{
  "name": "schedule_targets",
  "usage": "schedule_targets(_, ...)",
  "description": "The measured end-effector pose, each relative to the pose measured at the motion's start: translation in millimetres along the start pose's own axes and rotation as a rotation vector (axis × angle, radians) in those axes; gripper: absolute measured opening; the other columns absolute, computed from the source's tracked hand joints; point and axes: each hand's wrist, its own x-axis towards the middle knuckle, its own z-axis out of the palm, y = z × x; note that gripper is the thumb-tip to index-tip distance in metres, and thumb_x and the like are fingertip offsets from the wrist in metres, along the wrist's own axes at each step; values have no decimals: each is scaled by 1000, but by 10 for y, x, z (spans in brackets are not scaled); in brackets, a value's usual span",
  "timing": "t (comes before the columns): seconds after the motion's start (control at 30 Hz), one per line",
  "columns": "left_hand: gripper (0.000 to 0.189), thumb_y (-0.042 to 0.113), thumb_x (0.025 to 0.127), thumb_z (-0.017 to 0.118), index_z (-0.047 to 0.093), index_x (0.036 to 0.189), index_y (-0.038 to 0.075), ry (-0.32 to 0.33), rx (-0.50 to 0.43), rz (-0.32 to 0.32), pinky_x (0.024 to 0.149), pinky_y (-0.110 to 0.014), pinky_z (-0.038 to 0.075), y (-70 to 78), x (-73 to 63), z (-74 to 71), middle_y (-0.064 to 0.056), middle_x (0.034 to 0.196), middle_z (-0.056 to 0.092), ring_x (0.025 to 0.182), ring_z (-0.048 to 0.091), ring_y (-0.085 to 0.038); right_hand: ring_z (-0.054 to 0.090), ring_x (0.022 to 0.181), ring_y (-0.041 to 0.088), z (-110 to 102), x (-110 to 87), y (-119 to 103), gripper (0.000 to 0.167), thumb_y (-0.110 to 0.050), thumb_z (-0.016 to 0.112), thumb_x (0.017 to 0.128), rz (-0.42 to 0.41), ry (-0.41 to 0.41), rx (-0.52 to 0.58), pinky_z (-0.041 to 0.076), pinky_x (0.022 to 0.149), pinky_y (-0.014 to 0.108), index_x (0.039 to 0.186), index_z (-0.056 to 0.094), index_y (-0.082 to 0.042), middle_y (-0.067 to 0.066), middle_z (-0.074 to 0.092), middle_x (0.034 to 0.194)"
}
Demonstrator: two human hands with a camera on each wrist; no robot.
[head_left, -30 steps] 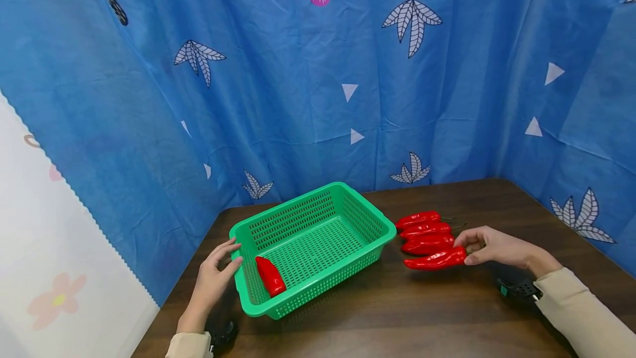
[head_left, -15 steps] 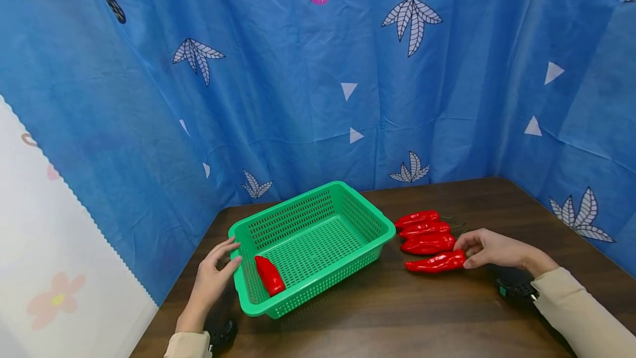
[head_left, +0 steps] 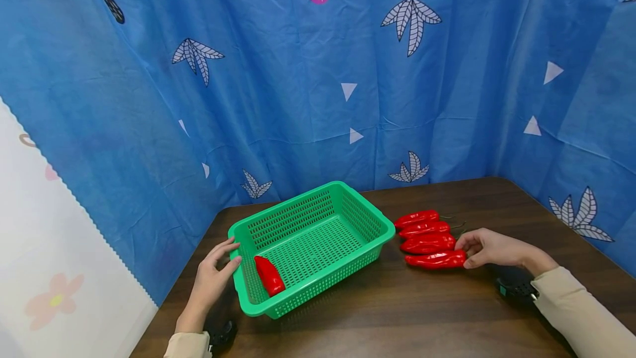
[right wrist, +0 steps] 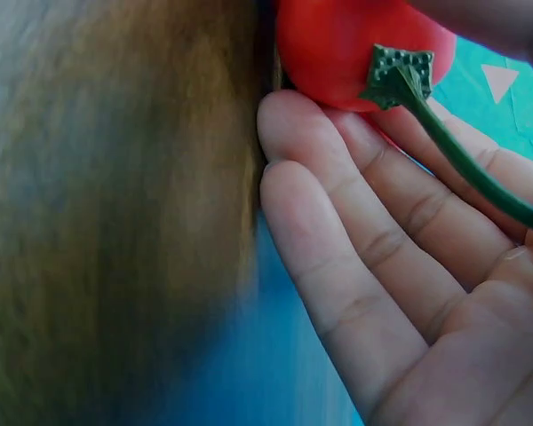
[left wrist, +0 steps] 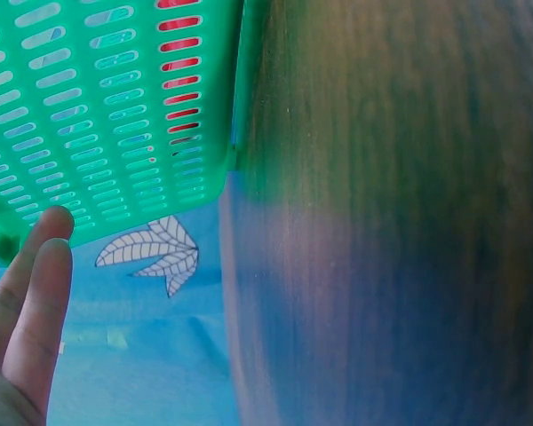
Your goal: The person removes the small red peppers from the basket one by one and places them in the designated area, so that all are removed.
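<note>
My right hand holds the stem end of a glossy red pepper between thumb and fingers. In the right wrist view, the fingers lie under the pepper, and its green stem runs over the palm. Beyond it, several more red peppers lie side by side in a row. At the left, the fingers and thumb of my left hand touch the rim of a green plastic basket. Its extended fingers show beside the perforated wall in the left wrist view. One red pepper lies inside the basket's left end.
Everything stands on a dark brown wooden table. A blue patterned curtain hangs behind it, with a white cloth at the far left. Black straps with devices sit at both wrists.
The pepper in my right hand has turned slightly and now lies more nearly level, alongside the row. My left hand, the basket and the other peppers look unchanged.
</note>
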Motion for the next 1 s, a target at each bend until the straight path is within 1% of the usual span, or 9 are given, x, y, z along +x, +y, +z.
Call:
schedule_targets(0.1, 37, 21, 99, 65, 64, 132, 5, 1, -8, 0, 90, -5, 42, 9, -3, -5, -12, 149, 52, 133, 42, -1, 63, 81, 11, -9, -1, -6, 33, -7, 71, 90, 9, 7, -9, 58, 71, 26, 115, 60, 11, 10, 65, 103)
schedule_targets(0.23, 35, 20, 99, 65, 65, 131, 5, 1, -18, 15, 90, -9, 45, 14, -11, -7, -14, 148, 52, 136, 46, -25, 63, 82, 11, -14, 3, -12, 34, -7, 71, 90, 14, 15, -15, 58, 72, 25, 116, 59, 11, 11, 64, 103)
schedule_targets(0.3, 35, 19, 99, 65, 65, 131, 5, 1, -21, 20, 90, -10, 46, 12, -15, -5, -14, 148, 52, 136, 45, -31, 63, 82, 11, -15, 5, -10, 34, -7, 71, 90, 13, 16, -17, 58, 72, 25, 116, 59, 12, 11, 64, 103)
schedule_targets(0.37, 35, 19, 99, 65, 65, 131, 5, 2, -22, 23, 90, -11, 46, 12, -18, -4, -14, 148, 52, 136, 46, -27, 62, 82, 11, -16, 5, -7, 34, -7, 70, 90, 13, 18, -18, 57, 72, 25, 117, 59, 12, 11, 64, 104)
schedule_targets(0.53, 36, 20, 99, 66, 65, 131, 4, 6, -22, 17, 90, -6, 43, -12, -12, 0, -14, 148, 53, 129, 42, 8, 63, 83, 11, -16, -1, -11, 36, -8, 70, 91, 30, 27, -28, 58, 73, 25, 118, 59, 12, 13, 64, 106)
schedule_targets(0.63, 36, 20, 98, 66, 65, 131, 4, 9, -24, 20, 89, -4, 42, -30, -5, 4, -14, 148, 53, 125, 35, 20, 63, 86, 11, -25, -12, -20, 39, -9, 71, 90, 57, 33, -38, 58, 75, 25, 120, 58, 13, 16, 64, 111)
schedule_targets(0.77, 37, 20, 98, 66, 64, 131, 3, 10, -18, 25, 90, -6, 44, -43, 0, 6, -14, 148, 53, 125, 34, 22, 64, 91, 13, -53, -41, -36, 43, -11, 71, 90, 91, 33, -46, 58, 77, 25, 122, 57, 14, 18, 64, 115)
schedule_targets(0.87, 37, 21, 98, 66, 65, 131, 4, 8, -8, 19, 92, -12, 47, -42, 5, 2, -13, 148, 53, 127, 36, 18, 66, 91, 13, -89, -73, -61, 44, -11, 71, 91, 104, 32, -52, 59, 79, 25, 123, 56, 15, 17, 65, 115)
schedule_targets(1.0, 37, 23, 99, 66, 65, 132, 5, 3, 6, 8, 95, -20, 50, -28, 14, -1, -12, 148, 53, 135, 43, -3, 67, 92, 10, -159, -130, -125, 45, -12, 69, 93, 101, 51, -66, 60, 80, 26, 124, 54, 17, 19, 66, 115)
